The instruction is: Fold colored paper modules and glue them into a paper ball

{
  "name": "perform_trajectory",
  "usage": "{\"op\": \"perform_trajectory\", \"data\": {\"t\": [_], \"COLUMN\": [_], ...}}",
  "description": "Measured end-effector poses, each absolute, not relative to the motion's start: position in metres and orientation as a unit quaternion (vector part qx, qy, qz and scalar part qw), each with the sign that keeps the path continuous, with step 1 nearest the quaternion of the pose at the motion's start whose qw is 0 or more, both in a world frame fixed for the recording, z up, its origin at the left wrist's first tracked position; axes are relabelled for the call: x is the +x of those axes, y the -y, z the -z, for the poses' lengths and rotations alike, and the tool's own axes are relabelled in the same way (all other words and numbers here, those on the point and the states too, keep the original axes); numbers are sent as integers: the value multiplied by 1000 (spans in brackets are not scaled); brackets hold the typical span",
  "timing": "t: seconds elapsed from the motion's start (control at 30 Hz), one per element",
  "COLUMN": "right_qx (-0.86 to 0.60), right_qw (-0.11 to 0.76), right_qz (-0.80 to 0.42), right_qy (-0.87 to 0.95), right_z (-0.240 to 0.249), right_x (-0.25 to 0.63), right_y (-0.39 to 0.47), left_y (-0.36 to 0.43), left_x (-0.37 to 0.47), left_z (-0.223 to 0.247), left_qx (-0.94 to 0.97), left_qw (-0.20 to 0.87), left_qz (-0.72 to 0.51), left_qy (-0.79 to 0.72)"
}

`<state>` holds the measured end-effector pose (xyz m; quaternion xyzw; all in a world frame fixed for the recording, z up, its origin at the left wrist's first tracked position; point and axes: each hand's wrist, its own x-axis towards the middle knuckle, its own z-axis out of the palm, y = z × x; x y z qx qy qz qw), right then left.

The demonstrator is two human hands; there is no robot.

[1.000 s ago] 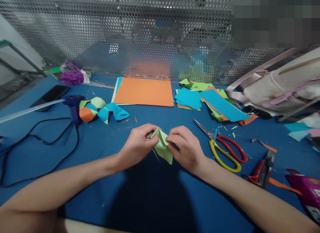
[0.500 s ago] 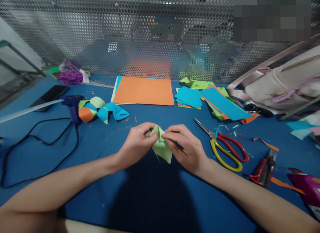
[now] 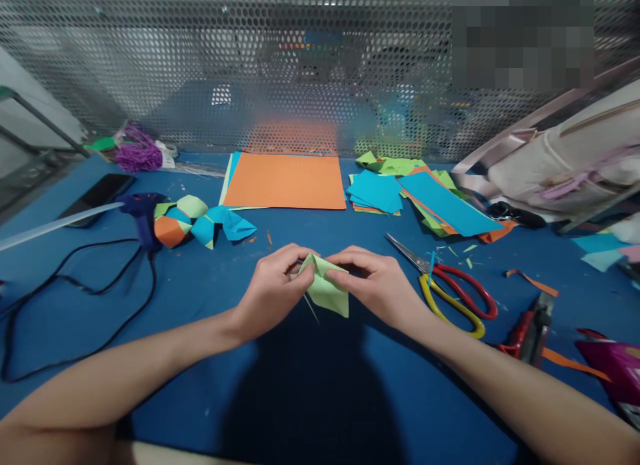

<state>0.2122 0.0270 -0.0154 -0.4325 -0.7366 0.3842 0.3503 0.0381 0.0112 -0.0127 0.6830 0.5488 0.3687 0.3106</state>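
Between my two hands, a light green piece of paper (image 3: 327,295) is held above the blue table, its upper part bent into a fold. My left hand (image 3: 280,285) pinches its left side, thumb in front and fingers curled behind. A thin strip or edge hangs below that thumb. My right hand (image 3: 377,285) grips the right side, thumb pressed on the front face and fingers behind the paper. The fingertips at the back are hidden. Scissors (image 3: 430,275) with one red and one yellow handle lie to the right of my right hand.
Orange sheets (image 3: 287,182) lie at the back, beside small blue sheets (image 3: 377,192) and blue strips (image 3: 450,202). On the left are folded paper pieces (image 3: 190,218), a glue gun (image 3: 143,215) with its cord, a phone (image 3: 103,198) and purple string (image 3: 137,152). Red-handled pliers (image 3: 530,328) lie right.
My right hand has shifted from pinching the paper's fold with its fingertips to laying its thumb flat over the front. The paper's lower corner has swung slightly right and up.
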Motion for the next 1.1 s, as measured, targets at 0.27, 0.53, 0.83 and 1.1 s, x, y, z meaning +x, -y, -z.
{"op": "perform_trajectory", "data": {"t": [0.27, 0.53, 0.83, 1.1], "right_qx": [-429, -372, -340, -342], "right_qw": [367, 417, 381, 404], "right_qz": [-388, -241, -48, -154], "right_qy": [729, 793, 859, 835], "right_z": [17, 33, 37, 31], "right_x": [213, 212, 211, 210], "right_y": [-28, -29, -25, -24], "left_y": [-9, -10, -11, -10], "left_x": [38, 37, 38, 38], "left_z": [14, 16, 14, 18], "left_qx": [698, 703, 708, 710], "left_qw": [289, 294, 287, 272], "left_qz": [-369, -371, -374, -379], "left_qy": [-541, -531, -526, -528]}}
